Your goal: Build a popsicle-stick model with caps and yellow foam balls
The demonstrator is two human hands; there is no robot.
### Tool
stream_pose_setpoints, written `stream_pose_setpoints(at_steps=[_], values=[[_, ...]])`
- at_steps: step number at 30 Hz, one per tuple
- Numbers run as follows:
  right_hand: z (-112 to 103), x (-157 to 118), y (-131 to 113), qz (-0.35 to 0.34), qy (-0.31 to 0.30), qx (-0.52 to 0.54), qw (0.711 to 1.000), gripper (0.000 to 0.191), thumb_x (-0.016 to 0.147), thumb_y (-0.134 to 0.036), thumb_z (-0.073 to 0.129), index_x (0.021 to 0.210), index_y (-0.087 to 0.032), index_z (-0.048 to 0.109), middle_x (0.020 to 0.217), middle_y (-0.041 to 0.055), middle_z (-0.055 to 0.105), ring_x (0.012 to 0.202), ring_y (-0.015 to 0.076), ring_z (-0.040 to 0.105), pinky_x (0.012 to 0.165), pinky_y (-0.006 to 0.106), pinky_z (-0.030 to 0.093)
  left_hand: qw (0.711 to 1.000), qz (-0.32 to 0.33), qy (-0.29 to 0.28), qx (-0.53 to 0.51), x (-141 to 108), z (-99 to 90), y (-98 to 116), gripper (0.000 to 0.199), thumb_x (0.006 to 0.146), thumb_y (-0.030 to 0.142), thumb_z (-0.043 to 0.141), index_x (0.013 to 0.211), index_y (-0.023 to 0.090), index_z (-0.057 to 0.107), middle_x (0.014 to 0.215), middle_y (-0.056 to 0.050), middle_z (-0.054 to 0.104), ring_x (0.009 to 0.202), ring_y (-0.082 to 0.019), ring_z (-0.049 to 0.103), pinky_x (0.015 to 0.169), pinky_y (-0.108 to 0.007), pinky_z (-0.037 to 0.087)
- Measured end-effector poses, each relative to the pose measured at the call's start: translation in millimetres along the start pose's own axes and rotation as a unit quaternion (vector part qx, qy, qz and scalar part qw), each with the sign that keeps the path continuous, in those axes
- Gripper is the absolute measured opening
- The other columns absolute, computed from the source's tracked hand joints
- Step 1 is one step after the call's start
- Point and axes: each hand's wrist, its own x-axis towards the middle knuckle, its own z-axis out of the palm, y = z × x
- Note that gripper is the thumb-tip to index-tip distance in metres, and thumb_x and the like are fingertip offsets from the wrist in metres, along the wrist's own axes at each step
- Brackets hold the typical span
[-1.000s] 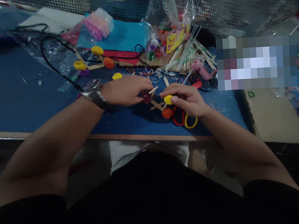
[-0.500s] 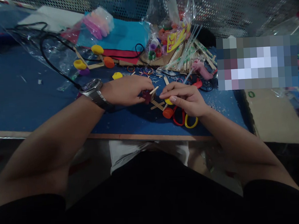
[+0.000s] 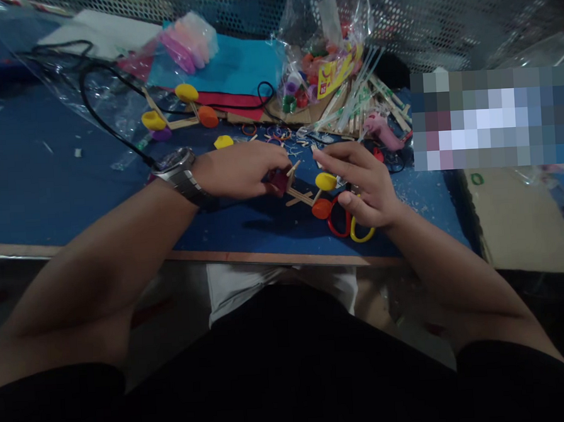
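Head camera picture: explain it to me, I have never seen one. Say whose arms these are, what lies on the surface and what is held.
The camera sits on a person's head and looks down, so both arms are that person's own. The left hand, with a wristwatch, pinches the dark purple cap of a small frame of wooden sticks that also carries a yellow cap and an orange cap. The right hand is open beside the frame, over scissors. A blue mat holds a similar frame, loose sticks and a bag of caps.
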Motion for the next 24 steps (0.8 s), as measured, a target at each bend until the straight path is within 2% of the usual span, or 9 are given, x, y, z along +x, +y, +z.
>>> stream_pose_setpoints(at_steps=[2, 5, 10, 12, 16, 21, 24], values=[[-1.4, -1.8, 2.7, -0.020, -0.005, -0.044, 0.999, 0.071, 0.119, -0.070, 0.053, 0.181, -0.035, 0.059, 0.158, 0.0147, 0.074, 0.136, 0.0367, 0.078, 0.113, 0.059, 0.069, 1.000, -0.005, 0.000, -0.002, -0.7, -0.7, 0.6, 0.019, 0.098, 0.020, 0.070, 0.112, 0.022, 0.082, 0.112, -0.006, 0.083, 0.104, -0.024, 0.078, 0.092, -0.032, 0.055], [-2.8, -3.0, 5.3, -0.009, -0.031, -0.094, 0.995, 0.078, 0.117, -0.074, 0.056, 0.185, -0.034, 0.051, 0.161, 0.0165, 0.071, 0.141, 0.0402, 0.075, 0.115, 0.063, 0.068, 1.000, -0.020, -0.008, 0.004, -0.4, -1.3, 1.5, 0.025, 0.095, 0.018, 0.069, 0.116, 0.020, 0.083, 0.113, -0.006, 0.084, 0.106, -0.024, 0.079, 0.095, -0.031, 0.056], [-7.8, -0.5, 6.7, -0.017, -0.042, -0.117, 0.992, 0.091, 0.115, -0.079, 0.060, 0.192, -0.038, 0.035, 0.166, 0.0175, 0.065, 0.149, 0.0428, 0.069, 0.122, 0.066, 0.063, 0.999, -0.045, -0.015, 0.006, 0.9, -3.1, 3.6, 0.021, 0.095, 0.020, 0.072, 0.113, 0.018, 0.083, 0.110, -0.007, 0.084, 0.100, -0.024, 0.078, 0.088, -0.032, 0.055], [-8.8, 0.5, 7.1, -0.030, -0.046, -0.114, 0.992, 0.089, 0.114, -0.075, 0.065, 0.191, -0.038, 0.038, 0.165, 0.0176, 0.065, 0.143, 0.0414, 0.071, 0.119, 0.065, 0.065, 0.999, -0.047, -0.008, 0.008, 0.5, -4.1, 4.0, 0.020, 0.094, 0.020, 0.072, 0.111, 0.018, 0.082, 0.108, -0.007, 0.083, 0.099, -0.024, 0.077, 0.087, -0.032, 0.054], [-6.6, 0.2, 7.2, -0.024, -0.055, -0.111, 0.992, 0.074, 0.115, -0.061, 0.071, 0.182, -0.037, 0.053, 0.163, 0.0175, 0.068, 0.129, 0.0369, 0.075, 0.111, 0.060, 0.068, 0.999, -0.041, -0.004, 0.017, -0.7, -4.5, 2.4, 0.017, 0.093, 0.021, 0.071, 0.107, 0.019, 0.080, 0.107, -0.006, 0.082, 0.100, -0.024, 0.077, 0.089, -0.033, 0.054], [-3.6, -2.2, 6.6, 0.013, -0.076, -0.107, 0.991, 0.071, 0.114, -0.062, 0.073, 0.180, -0.041, 0.057, 0.166, 0.0141, 0.069, 0.134, 0.0398, 0.075, 0.116, 0.064, 0.066, 0.999, -0.035, 0.000, 0.012, -1.1, -2.9, -1.0, 0.017, 0.092, 0.020, 0.072, 0.107, 0.021, 0.080, 0.105, -0.005, 0.082, 0.102, -0.025, 0.078, 0.092, -0.033, 0.056], [-3.1, -2.9, 7.1, 0.018, -0.071, -0.097, 0.993, 0.075, 0.113, -0.062, 0.073, 0.183, -0.041, 0.053, 0.166, 0.0146, 0.068, 0.138, 0.0412, 0.074, 0.119, 0.065, 0.064, 0.999, -0.039, -0.003, 0.009, -1.1, -2.9, -1.1, 0.019, 0.092, 0.019, 0.072, 0.109, 0.020, 0.081, 0.107, -0.006, 0.082, 0.105, -0.026, 0.078, 0.097, -0.034, 0.056]])
